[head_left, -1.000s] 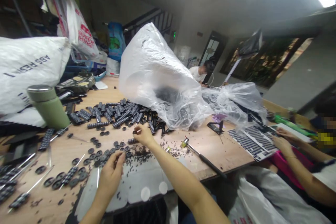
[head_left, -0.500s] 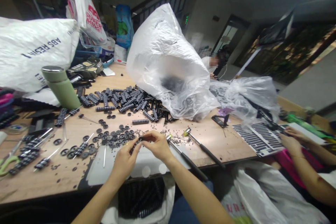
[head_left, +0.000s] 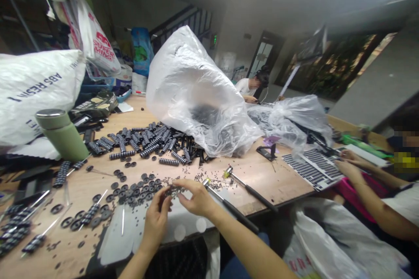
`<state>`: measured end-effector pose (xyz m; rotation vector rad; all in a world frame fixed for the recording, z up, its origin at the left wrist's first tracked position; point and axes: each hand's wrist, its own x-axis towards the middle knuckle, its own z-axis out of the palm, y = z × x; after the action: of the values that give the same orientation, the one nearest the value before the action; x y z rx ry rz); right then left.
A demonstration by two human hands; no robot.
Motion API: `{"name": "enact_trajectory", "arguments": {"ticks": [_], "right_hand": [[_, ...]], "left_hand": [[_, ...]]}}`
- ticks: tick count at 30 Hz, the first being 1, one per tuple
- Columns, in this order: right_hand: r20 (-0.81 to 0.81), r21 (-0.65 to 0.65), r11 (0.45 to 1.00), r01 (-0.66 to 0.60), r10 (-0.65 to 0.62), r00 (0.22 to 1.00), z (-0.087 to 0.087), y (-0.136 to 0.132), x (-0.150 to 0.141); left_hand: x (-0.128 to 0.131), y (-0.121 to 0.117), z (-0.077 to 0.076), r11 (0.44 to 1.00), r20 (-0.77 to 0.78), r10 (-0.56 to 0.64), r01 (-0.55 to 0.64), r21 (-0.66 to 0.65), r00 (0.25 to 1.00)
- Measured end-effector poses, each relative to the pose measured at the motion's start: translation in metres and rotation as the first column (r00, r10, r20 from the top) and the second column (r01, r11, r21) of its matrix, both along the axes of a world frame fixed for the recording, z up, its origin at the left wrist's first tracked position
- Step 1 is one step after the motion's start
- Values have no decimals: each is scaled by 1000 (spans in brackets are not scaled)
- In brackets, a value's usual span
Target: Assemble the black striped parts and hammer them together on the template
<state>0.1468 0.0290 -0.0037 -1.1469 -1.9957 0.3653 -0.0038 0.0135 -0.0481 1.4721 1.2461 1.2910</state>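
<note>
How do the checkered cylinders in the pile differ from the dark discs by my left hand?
The checkered cylinders are long and tubular; the dark discs are short and round. The cylinders have a black-and-white pattern, while the discs look plain. The discs lie nearer your left hand than the piled cylinders. Both rest on the wooden table.

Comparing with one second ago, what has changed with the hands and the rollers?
The right hand has left one checkered roller, which now lies slightly farther forward, and has come back toward the left hand. The left hand has shifted slightly rightward. The green flask and roller pile stayed in place.
</note>
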Motion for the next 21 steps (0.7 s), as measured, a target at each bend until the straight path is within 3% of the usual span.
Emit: {"name": "enact_trajectory", "arguments": {"ticks": [1,4,7,10,15,17,19,21], "right_hand": [[45,-73,988,133,-130,990,-1,10,5],[145,-182,860,477,-456,878,-8,44,25],[137,-213,830,515,-497,857,-14,70,42],[62,-239,858,455,-454,889,-17,73,44],[-142,-307,916,258,-312,939,-25,34,20],[-327,-344,931,124,-242,913,-31,15,9],[-518,-340,940,-23,-167,839,-36,2,1],[-617,-310,945,-102,-118,778,-39,-5,-4]], "left_hand": [[-1,0,-3,1000,34,2,-2,-11,999],[0,0,-5,998,109,29,-22,-57,994],[2,2,3,991,180,101,-82,-110,978],[3,2,13,978,250,126,-77,-196,960],[0,8,27,927,364,99,47,-373,926],[2,13,31,903,407,84,104,-417,910],[6,20,33,877,442,67,159,-454,895],[11,28,34,856,466,56,197,-477,883]]}}
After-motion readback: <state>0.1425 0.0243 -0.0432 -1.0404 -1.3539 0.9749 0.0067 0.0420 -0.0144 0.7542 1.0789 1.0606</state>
